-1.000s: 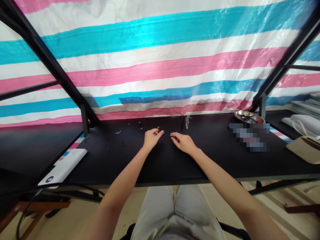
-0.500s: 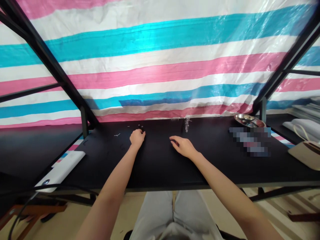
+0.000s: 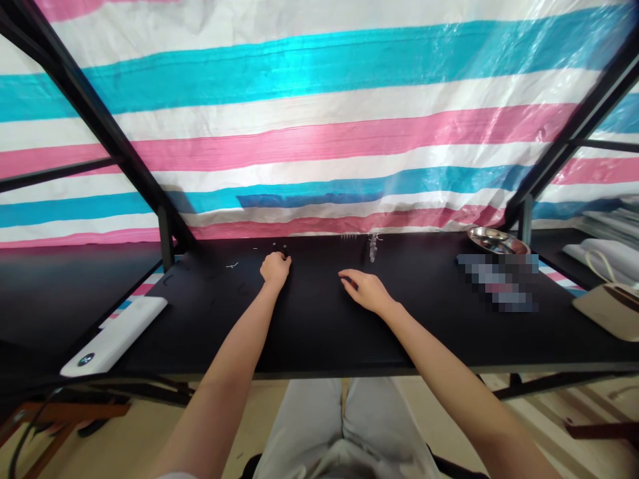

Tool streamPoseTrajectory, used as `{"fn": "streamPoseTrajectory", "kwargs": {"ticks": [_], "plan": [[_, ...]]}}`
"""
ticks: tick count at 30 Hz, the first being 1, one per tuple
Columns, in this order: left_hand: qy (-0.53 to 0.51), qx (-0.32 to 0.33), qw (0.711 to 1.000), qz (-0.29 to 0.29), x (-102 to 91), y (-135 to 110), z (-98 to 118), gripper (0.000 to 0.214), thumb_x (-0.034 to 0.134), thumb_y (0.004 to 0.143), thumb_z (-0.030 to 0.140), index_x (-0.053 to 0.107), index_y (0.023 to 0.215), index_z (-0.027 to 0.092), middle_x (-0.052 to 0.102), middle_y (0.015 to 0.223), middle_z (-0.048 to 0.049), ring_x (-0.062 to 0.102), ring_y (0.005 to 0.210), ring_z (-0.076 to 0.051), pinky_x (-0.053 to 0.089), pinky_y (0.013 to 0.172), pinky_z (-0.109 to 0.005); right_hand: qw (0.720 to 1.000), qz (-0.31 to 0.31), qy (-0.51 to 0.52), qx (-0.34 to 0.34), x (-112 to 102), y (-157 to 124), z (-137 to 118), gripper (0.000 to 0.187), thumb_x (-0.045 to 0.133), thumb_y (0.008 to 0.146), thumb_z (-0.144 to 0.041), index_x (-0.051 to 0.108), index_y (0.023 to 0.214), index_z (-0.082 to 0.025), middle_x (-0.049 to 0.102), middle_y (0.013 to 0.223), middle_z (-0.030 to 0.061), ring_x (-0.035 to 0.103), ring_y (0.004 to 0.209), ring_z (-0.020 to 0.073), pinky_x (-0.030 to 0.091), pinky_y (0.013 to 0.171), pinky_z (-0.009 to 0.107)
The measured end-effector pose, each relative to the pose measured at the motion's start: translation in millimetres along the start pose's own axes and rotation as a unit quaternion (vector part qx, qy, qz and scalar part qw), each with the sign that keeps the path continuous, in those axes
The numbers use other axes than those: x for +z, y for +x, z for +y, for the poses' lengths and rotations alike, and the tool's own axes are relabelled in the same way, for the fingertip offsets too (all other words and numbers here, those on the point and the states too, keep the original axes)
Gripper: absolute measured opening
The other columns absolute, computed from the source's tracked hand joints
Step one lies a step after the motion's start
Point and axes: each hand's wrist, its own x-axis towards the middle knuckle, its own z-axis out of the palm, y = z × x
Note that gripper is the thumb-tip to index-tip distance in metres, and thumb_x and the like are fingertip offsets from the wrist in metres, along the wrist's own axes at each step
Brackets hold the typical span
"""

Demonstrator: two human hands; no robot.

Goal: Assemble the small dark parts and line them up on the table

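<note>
My left hand (image 3: 275, 269) is closed on the black table (image 3: 309, 326), its fingers curled toward the far edge. What it holds, if anything, is too small or hidden to make out. Just beyond its fingertips lie tiny pale round pieces (image 3: 285, 247). My right hand (image 3: 367, 290) rests nearer the middle of the table, thumb and fingers apart with nothing between them. Behind it, close to the far edge, stands a cluster of small clear pieces (image 3: 373, 247). A row of tiny metallic-looking pieces (image 3: 349, 237) sits to the left of that cluster.
Thin white scraps (image 3: 232, 265) lie left of my left hand. A white power bank-like device (image 3: 117, 336) rests at the left edge. To the right are a shiny metal dish (image 3: 492, 238), a blurred-out item (image 3: 499, 286) and a beige bag (image 3: 612, 311). A striped sheet (image 3: 319, 140) hangs behind.
My left hand has shifted very slightly, and the small round pieces show a little more clear of its fingers. My right hand stays in place. The view has tilted slightly.
</note>
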Motion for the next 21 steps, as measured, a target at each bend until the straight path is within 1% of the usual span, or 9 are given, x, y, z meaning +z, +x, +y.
{"fn": "streamPoseTrajectory", "kwargs": {"ticks": [10, 15, 18, 21], "plan": [[0.005, 0.01, 1.0, -0.002, -1.9, -0.5, -1.3, 0.031, 0.054, 0.075, 0.042, 0.068, 0.094, 0.022, 0.066, 0.096, -0.0117, 0.061, 0.091, -0.028, 0.047, 0.074, -0.035, 1.0, 0.0, 0.004, -0.001, 0.7, 0.0, 0.9, 0.027, 0.042, 0.086, -0.027, 0.058, 0.107, -0.022, 0.065, 0.102, 0.0017, 0.06, 0.068, 0.0117, 0.048, 0.068, 0.025], [0.006, 0.006, 1.0, -0.01, -5.4, -3.5, 0.3, 0.032, 0.054, 0.075, 0.044, 0.068, 0.094, 0.022, 0.066, 0.097, -0.0115, 0.061, 0.091, -0.028, 0.047, 0.073, -0.034, 1.0, 0.001, 0.002, 0.0, 0.5, 0.0, 3.4, 0.027, 0.041, 0.087, -0.027, 0.058, 0.108, -0.022, 0.065, 0.103, 0.0026, 0.06, 0.067, 0.0114, 0.048, 0.069, 0.026], [0.008, 0.011, 1.0, -0.007, -10.9, -5.9, -7.7, 0.033, 0.055, 0.073, 0.046, 0.067, 0.093, 0.024, 0.066, 0.096, -0.0103, 0.061, 0.091, -0.028, 0.047, 0.072, -0.035, 1.0, 0.007, 0.0, 0.001, -1.2, 0.3, 4.1, 0.027, 0.041, 0.086, -0.027, 0.058, 0.107, -0.022, 0.065, 0.102, 0.0027, 0.061, 0.068, 0.0114, 0.049, 0.068, 0.025], [0.014, 0.013, 1.0, -0.001, -19.9, -2.6, -23.1, 0.026, 0.057, 0.071, 0.04, 0.066, 0.089, 0.024, 0.066, 0.094, -0.0087, 0.061, 0.09, -0.027, 0.047, 0.073, -0.034, 1.0, 0.011, 0.002, 0.004, -2.5, 0.5, 3.9, 0.027, 0.041, 0.086, -0.028, 0.058, 0.107, -0.022, 0.066, 0.101, 0.0024, 0.06, 0.066, 0.0111, 0.049, 0.067, 0.025]]}}
